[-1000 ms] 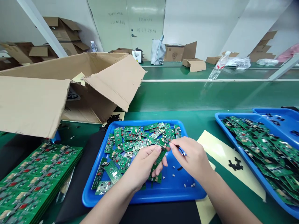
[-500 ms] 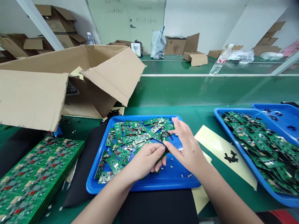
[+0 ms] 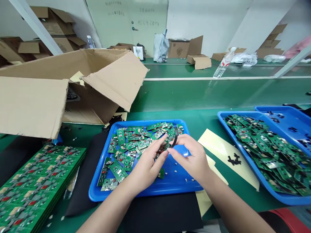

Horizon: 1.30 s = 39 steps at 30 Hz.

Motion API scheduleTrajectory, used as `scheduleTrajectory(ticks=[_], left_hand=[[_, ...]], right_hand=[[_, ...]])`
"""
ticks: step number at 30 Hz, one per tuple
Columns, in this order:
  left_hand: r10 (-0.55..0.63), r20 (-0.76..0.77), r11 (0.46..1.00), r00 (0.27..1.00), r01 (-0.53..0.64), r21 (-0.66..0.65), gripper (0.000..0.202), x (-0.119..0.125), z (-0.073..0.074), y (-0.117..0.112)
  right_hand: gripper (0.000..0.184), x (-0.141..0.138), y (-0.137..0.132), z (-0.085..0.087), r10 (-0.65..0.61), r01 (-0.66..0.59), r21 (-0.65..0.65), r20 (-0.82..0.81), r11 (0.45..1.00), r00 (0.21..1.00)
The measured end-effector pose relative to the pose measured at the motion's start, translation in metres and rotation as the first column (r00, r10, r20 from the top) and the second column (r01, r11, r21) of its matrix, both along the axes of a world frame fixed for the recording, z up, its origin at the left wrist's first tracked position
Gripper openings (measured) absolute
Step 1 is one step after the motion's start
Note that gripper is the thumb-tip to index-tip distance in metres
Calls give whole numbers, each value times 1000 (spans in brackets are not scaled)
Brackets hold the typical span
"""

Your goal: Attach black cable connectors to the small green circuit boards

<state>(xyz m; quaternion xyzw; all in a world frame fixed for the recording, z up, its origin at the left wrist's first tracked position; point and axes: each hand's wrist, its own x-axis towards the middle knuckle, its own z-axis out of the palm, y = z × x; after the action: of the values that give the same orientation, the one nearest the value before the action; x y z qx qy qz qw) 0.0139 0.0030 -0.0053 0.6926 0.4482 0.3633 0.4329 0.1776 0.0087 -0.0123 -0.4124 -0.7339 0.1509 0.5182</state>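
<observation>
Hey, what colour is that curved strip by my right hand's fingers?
The curved strip is black; it shows best in the head view.

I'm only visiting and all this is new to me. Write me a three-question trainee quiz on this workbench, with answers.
1. What does the left hand hold?
A) a water bottle
B) a small green circuit board
C) a cardboard flap

2. True or false: the stacked circuit-board panels lie to the left of the blue tray beneath the hands.

3. Fill in: at the fingertips of the right hand is a curved black ____.

Key: 1. B. 2. True. 3. Strip.
</observation>
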Motion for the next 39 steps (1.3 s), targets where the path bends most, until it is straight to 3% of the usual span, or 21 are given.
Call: scheduleTrajectory(ticks=[3,6,13,18,21,23,26,29,31,33,36,39], left_hand=[[2,-32,1000,1000,-1,20,38,0,-3,1],[49,-63,987,997,-39,159,30,-1,-4,3],[145,-77,853,986,-85,516,25,-3,0,4],[213,-94,777,973,-110,620,24,-3,0,3],[289,-56,711,956,-175,681,27,-6,0,5],[344,-3,641,939,-232,732,29,-7,1,6],[356,0,548,935,-209,810,29,-8,4,6],[331,-45,512,943,-139,848,30,-6,5,4],[315,-46,501,948,-125,856,32,-4,4,3],[309,-28,491,951,-134,861,34,-3,3,4],[311,-15,490,950,-146,859,37,-3,2,4],[309,-18,523,951,-154,838,38,-4,1,3]], right_hand=[[8,-2,-1,1,13,-13,23,-16,1000,1000],[6,-1,-3,3,70,-70,-8,-58,997,996],[7,1,-7,7,170,-202,-123,-227,972,959],[12,2,-7,11,227,-229,6,-128,974,965],[17,4,-8,13,313,-305,111,-62,946,948],[19,6,-8,12,359,-348,97,-139,933,923],[18,9,-5,8,287,-354,-71,-449,932,846],[18,9,-3,6,233,-490,-273,-627,828,743],[17,8,-4,8,257,-586,-372,-642,720,723],[24,6,-7,11,275,-626,-435,-632,648,724],[26,4,-12,16,289,-656,-456,-641,601,711],[26,2,-14,16,293,-732,-416,-722,540,627]])
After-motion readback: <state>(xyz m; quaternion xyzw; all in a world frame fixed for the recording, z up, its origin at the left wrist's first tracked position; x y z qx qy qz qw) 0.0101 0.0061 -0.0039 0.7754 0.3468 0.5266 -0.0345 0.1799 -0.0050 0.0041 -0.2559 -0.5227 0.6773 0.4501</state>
